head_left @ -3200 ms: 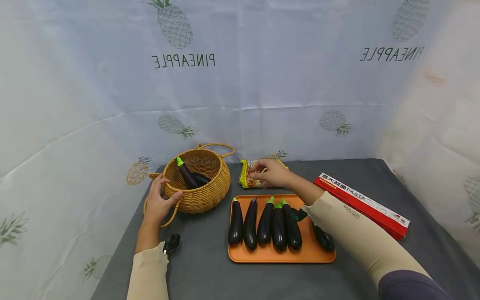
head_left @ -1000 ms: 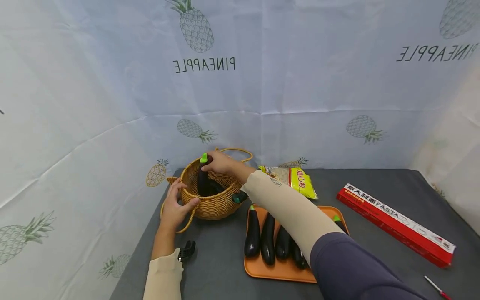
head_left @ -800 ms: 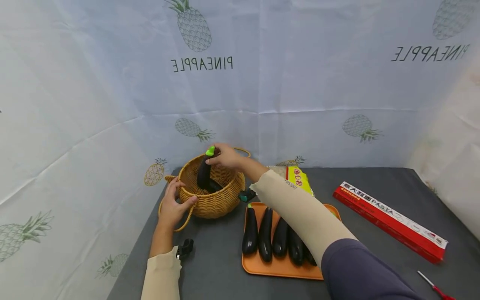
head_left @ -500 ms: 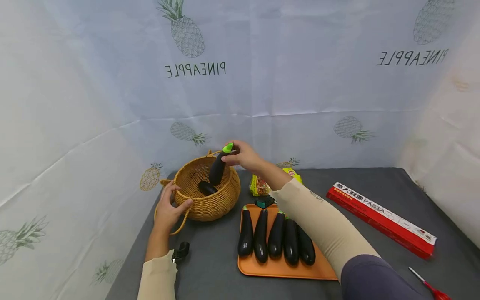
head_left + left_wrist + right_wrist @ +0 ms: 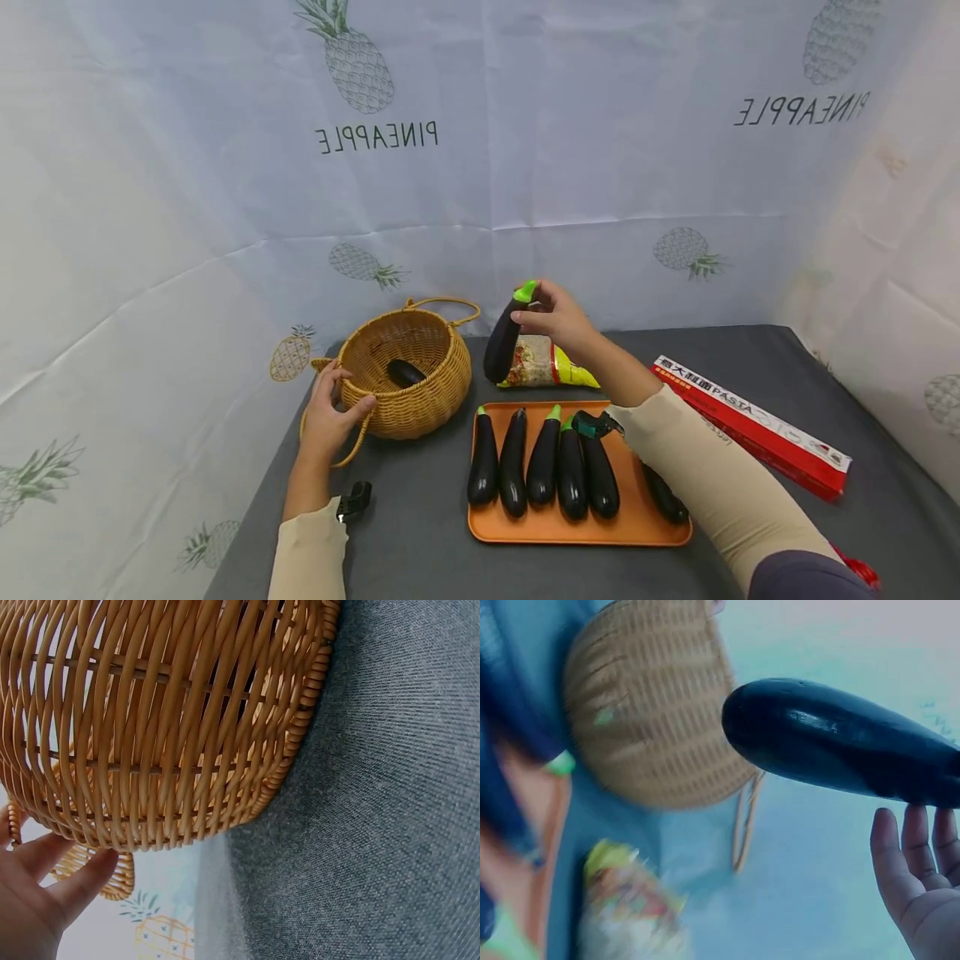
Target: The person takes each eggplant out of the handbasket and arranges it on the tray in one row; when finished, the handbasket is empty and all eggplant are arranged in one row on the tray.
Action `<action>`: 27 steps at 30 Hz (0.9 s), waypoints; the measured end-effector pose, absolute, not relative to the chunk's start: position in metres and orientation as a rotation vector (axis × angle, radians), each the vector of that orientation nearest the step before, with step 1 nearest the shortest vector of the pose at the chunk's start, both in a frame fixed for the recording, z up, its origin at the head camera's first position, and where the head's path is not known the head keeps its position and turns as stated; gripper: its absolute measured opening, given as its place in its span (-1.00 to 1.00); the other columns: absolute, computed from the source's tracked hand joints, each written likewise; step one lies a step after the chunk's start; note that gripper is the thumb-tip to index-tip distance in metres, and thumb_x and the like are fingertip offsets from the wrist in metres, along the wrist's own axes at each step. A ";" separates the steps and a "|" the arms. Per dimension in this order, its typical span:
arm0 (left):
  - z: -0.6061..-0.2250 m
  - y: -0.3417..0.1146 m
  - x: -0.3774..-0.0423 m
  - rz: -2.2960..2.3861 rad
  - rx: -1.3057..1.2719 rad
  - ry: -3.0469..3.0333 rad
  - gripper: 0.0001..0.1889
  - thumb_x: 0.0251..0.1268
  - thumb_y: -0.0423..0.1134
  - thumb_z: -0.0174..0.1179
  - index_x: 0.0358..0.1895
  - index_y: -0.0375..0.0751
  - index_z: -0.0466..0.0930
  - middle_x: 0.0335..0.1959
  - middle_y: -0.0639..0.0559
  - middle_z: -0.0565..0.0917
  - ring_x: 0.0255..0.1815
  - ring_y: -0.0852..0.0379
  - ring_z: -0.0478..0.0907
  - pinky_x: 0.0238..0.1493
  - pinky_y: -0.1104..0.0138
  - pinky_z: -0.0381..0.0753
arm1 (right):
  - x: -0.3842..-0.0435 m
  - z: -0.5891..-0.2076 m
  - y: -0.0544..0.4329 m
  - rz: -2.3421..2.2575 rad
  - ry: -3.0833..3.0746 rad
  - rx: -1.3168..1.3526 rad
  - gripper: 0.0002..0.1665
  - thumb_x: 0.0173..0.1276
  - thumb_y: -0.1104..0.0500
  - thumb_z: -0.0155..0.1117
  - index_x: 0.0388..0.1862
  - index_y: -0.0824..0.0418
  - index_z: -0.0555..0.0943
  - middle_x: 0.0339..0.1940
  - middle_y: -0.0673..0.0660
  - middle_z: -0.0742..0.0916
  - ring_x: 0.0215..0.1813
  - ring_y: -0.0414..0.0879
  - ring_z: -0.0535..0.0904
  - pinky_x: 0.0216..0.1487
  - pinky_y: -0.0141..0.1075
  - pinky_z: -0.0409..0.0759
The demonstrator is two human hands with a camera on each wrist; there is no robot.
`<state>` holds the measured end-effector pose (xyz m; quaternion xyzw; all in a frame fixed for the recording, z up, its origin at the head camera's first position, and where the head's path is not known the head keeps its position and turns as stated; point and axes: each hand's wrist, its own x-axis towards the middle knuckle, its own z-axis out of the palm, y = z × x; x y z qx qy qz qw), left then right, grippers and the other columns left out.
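My right hand (image 5: 558,319) pinches an eggplant (image 5: 503,340) near its green stem end, holding it up right of the basket with its thick end hanging down. In the right wrist view the dark glossy eggplant (image 5: 832,739) lies across my fingers (image 5: 889,855). My left hand (image 5: 327,421) holds the near left rim of a round wicker basket (image 5: 408,408), with the thumb against its woven side (image 5: 142,750). Inside the basket lies another eggplant (image 5: 405,372). Several eggplants rest side by side on an orange tray (image 5: 577,532), one of them (image 5: 663,493) apart at the right, partly behind my forearm.
Behind the tray lies a yellow food packet (image 5: 536,362), close under the raised eggplant. A red pasta box (image 5: 765,433) lies slanted at the right. Near my right sleeve a red object (image 5: 861,571) shows. Patterned cloth (image 5: 600,167) hangs behind the dark table.
My right hand has lifted one eggplant out of the basket and carried it rightward, above the yellow packet. My left hand has stayed at the basket's rim. The head view has shifted slightly.
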<state>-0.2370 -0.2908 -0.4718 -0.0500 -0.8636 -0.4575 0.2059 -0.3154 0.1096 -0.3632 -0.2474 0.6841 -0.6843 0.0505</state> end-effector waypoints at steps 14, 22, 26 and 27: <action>-0.471 -0.289 -0.238 -1.289 -0.134 -2.398 -0.42 0.21 -0.11 0.37 0.19 -0.24 0.32 0.54 -0.03 0.01 0.49 -0.15 0.00 0.29 -0.17 0.23 | -0.279 -0.425 0.197 -1.932 2.286 -0.507 -0.23 0.36 0.14 0.33 0.44 0.25 0.21 0.19 0.34 0.51 0.11 0.17 0.53 -0.01 0.09 0.59; -0.474 -0.289 -0.236 -1.275 -0.109 -2.397 -0.41 0.20 -0.09 0.38 0.18 -0.28 0.32 0.53 -0.03 0.03 0.49 -0.12 0.01 0.29 -0.15 0.24 | -0.261 -0.455 0.237 -1.884 2.343 -0.413 -0.18 0.39 0.15 0.29 0.48 0.31 0.12 0.17 0.42 0.48 0.05 0.16 0.57 -0.14 -0.07 0.67; -0.473 -0.289 -0.237 -1.269 -0.123 -2.386 -0.42 0.20 -0.11 0.38 0.17 -0.29 0.33 0.52 -0.06 0.05 0.49 -0.13 0.01 0.28 -0.17 0.24 | -0.258 -0.468 0.248 -1.811 2.388 -0.392 -0.20 0.38 0.13 0.31 0.46 0.32 0.17 0.05 0.38 0.53 -0.08 0.08 0.61 -0.19 -0.05 0.67; -0.474 -0.289 -0.237 -1.269 -0.125 -2.387 -0.41 0.20 -0.11 0.38 0.17 -0.29 0.33 0.52 -0.06 0.05 0.49 -0.13 0.01 0.28 -0.18 0.23 | -0.257 -0.471 0.249 -1.783 2.407 -0.380 -0.21 0.36 0.12 0.32 0.45 0.31 0.20 0.02 0.36 0.54 -0.10 0.06 0.61 -0.20 -0.05 0.68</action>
